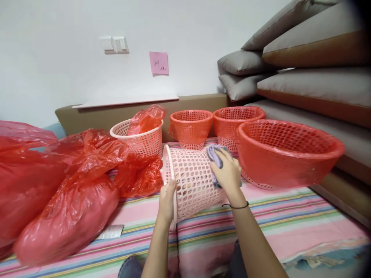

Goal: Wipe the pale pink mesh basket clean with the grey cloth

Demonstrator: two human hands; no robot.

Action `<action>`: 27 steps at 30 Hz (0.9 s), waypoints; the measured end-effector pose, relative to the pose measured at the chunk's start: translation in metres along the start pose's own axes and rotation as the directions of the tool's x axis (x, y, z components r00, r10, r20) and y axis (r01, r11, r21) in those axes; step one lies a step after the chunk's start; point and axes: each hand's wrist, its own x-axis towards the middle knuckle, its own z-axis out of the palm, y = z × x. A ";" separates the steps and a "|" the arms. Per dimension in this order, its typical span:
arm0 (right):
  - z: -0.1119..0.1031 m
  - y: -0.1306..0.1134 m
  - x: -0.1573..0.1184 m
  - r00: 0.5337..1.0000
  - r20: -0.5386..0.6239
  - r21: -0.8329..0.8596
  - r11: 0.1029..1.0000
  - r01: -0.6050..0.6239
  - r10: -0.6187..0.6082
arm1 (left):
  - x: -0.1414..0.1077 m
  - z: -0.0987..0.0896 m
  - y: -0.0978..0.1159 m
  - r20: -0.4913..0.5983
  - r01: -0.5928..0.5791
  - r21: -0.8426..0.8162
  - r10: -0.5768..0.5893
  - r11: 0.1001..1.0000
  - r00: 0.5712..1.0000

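Note:
A pink perforated plastic basket [194, 181] lies tilted on its side in front of me, its rim facing left. My left hand [167, 199] is closed around that rim. At the basket's base end, my right hand [227, 170] presses a purple and dark grey cloth [213, 156] against the plastic. The fingers of the right hand are curled over the cloth. What lies behind the basket's wall is partly hidden by its holes.
Three baskets lined with red plastic bags, the nearest a large one [290, 170], stand at right and back. A pink basket [136, 143] holds a crumpled red bag. Full red bags [69, 220] fill the left. Grey cushions [313, 88] are stacked right. A striped cloth [203, 239] lies beneath.

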 end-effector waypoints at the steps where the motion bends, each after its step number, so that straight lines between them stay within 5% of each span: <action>1: 0.001 -0.013 -0.009 0.997 0.016 0.031 0.996 0.081 -0.082 | 0.000 0.002 -0.001 0.004 0.010 -0.026 -0.010 1.000 1.000; 5: 0.006 -0.071 -0.045 0.923 0.068 0.173 0.915 0.364 -0.380 | 0.002 0.006 -0.005 -0.071 -0.061 -0.035 0.058 0.998 0.996; 8: 0.010 -0.086 -0.052 0.908 0.061 0.199 0.897 0.396 -0.414 | 0.003 0.006 -0.010 -0.148 -0.104 0.007 0.103 0.995 0.984; 11: 0.012 -0.059 -0.034 0.942 0.059 0.186 0.931 0.314 -0.329 | 0.003 0.007 -0.012 -0.147 -0.057 0.054 0.065 0.997 0.987; 14: 0.013 -0.003 -0.005 0.992 -0.011 0.140 0.982 0.125 -0.125 | 0.001 0.011 -0.012 -0.108 -0.064 0.101 0.075 0.993 0.991; 17: 0.014 0.047 0.016 0.994 -0.084 0.120 0.991 -0.063 0.074 | -0.003 0.015 -0.010 -0.056 -0.064 0.079 0.069 0.995 0.996; 19: 0.014 0.059 0.019 0.990 -0.104 0.117 0.989 -0.087 0.099 | -0.004 0.016 -0.009 -0.020 -0.047 0.029 0.048 0.998 0.999; 23: 0.011 0.024 -0.003 0.986 -0.055 0.114 0.980 0.164 -0.158 | -0.004 0.015 -0.009 -0.006 -0.026 -0.015 0.026 1.000 1.000; 27: 0.007 -0.036 -0.044 0.881 0.014 0.236 0.857 0.457 -0.473 | -0.002 0.013 -0.010 -0.059 -0.070 0.014 0.071 0.997 0.996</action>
